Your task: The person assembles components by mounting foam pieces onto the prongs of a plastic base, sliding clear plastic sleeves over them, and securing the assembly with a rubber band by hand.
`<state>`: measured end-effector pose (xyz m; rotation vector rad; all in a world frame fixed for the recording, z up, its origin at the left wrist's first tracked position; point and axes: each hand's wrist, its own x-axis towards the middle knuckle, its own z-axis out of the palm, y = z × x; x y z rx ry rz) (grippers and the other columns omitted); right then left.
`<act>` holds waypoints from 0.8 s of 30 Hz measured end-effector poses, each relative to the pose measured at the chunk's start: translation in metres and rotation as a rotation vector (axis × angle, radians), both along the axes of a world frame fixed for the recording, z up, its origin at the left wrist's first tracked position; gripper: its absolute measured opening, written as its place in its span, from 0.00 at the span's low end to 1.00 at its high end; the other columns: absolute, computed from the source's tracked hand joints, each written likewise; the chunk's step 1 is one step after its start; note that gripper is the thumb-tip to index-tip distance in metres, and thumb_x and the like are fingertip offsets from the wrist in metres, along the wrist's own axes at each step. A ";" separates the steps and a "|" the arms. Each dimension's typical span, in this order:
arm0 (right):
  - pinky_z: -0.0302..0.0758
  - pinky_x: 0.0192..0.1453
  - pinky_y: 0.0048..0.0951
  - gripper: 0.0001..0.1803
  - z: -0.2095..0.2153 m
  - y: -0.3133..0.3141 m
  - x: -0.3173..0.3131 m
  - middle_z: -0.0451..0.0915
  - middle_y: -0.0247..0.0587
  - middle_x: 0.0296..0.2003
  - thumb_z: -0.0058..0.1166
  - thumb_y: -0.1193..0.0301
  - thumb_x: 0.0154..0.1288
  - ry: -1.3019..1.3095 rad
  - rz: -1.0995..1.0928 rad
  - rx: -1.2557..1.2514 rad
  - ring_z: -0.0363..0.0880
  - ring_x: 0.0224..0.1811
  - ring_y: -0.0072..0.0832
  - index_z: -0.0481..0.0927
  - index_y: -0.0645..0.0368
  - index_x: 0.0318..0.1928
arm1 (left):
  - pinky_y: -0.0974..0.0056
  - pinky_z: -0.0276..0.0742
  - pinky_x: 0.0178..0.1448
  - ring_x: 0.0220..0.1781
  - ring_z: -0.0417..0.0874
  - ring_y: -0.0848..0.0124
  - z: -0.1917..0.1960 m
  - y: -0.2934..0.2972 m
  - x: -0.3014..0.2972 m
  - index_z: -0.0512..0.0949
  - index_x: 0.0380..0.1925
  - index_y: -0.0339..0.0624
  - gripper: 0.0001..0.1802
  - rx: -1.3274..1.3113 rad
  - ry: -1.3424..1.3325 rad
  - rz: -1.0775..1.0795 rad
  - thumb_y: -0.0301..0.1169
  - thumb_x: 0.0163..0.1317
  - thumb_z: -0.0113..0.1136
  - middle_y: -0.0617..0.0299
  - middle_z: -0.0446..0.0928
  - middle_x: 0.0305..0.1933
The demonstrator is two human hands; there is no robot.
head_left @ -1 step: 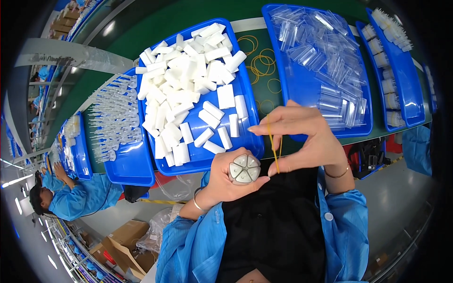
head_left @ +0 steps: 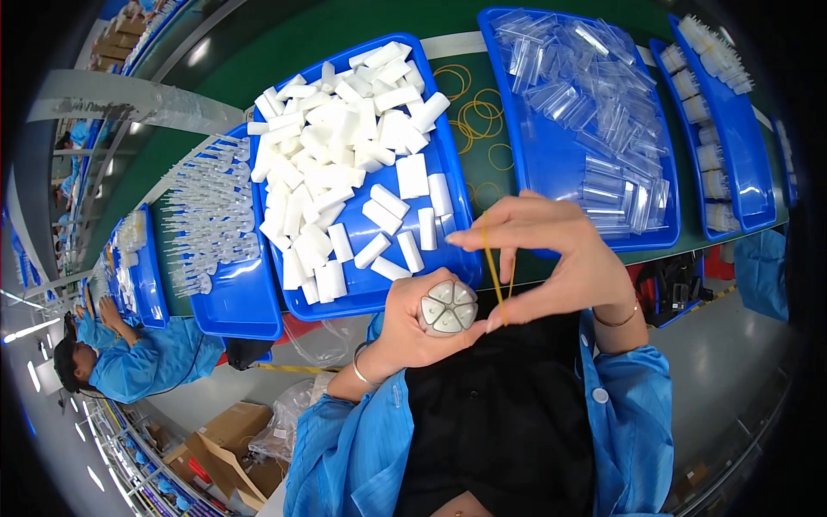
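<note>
My left hand is wrapped round an upright bundle of several grey-white wedge-shaped pieces. Their ends face up and together form a circle; the rest of the bundle is hidden in the fist. Close beside it on the right, my right hand stretches a yellow rubber band between its thumb and fingers. The band hangs apart from the bundle, while the right thumb tip is close to the left thumb. Beyond my left hand, white blocks lie in a blue tray.
Loose rubber bands lie on the green table. A blue tray of clear plastic pieces stands at right, with narrower trays farther right. Thin translucent parts fill a tray at left. Another person works at far left.
Barely anything differs: my right hand and the rubber band have shifted very slightly, and the bundle in my left hand has moved a touch to the right.
</note>
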<state>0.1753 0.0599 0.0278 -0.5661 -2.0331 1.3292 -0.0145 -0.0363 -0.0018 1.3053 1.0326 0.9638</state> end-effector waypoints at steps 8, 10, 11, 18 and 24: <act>0.70 0.27 0.30 0.17 0.022 -0.011 -0.021 0.70 0.39 0.38 0.60 0.66 0.46 -0.238 0.253 0.064 0.74 0.25 0.35 0.74 0.57 0.37 | 0.72 0.74 0.35 0.32 0.80 0.74 0.007 0.002 0.015 0.76 0.30 0.38 0.15 0.038 -0.044 0.147 0.25 0.41 0.70 0.63 0.79 0.31; 0.69 0.25 0.30 0.16 0.018 -0.012 -0.022 0.71 0.38 0.37 0.60 0.65 0.47 -0.185 0.180 0.042 0.74 0.25 0.35 0.74 0.57 0.36 | 0.72 0.73 0.35 0.30 0.79 0.76 0.007 0.002 0.011 0.75 0.29 0.38 0.13 0.088 -0.071 0.181 0.22 0.42 0.69 0.65 0.78 0.30; 0.68 0.24 0.30 0.15 0.017 -0.012 -0.023 0.71 0.38 0.35 0.60 0.64 0.48 -0.132 0.110 0.016 0.74 0.24 0.35 0.73 0.57 0.34 | 0.71 0.73 0.35 0.29 0.78 0.75 0.005 -0.001 0.001 0.74 0.27 0.37 0.13 0.054 -0.044 0.188 0.21 0.41 0.68 0.63 0.77 0.30; 0.62 0.19 0.30 0.15 0.017 -0.013 0.001 0.68 0.34 0.18 0.60 0.68 0.51 -0.144 0.249 -0.008 0.70 0.18 0.35 0.67 0.58 0.19 | 0.63 0.70 0.30 0.17 0.69 0.69 0.002 0.013 -0.017 0.65 0.24 0.39 0.13 -0.046 -0.629 0.356 0.19 0.40 0.59 0.58 0.67 0.16; 0.64 0.28 0.31 0.07 0.020 -0.032 -0.020 0.77 0.37 0.30 0.56 0.74 0.53 0.468 0.779 -0.133 0.78 0.37 0.32 0.71 0.58 0.24 | 0.61 0.68 0.28 0.15 0.67 0.69 0.000 0.015 -0.001 0.64 0.23 0.41 0.11 -0.154 -0.761 0.299 0.21 0.40 0.56 0.59 0.65 0.14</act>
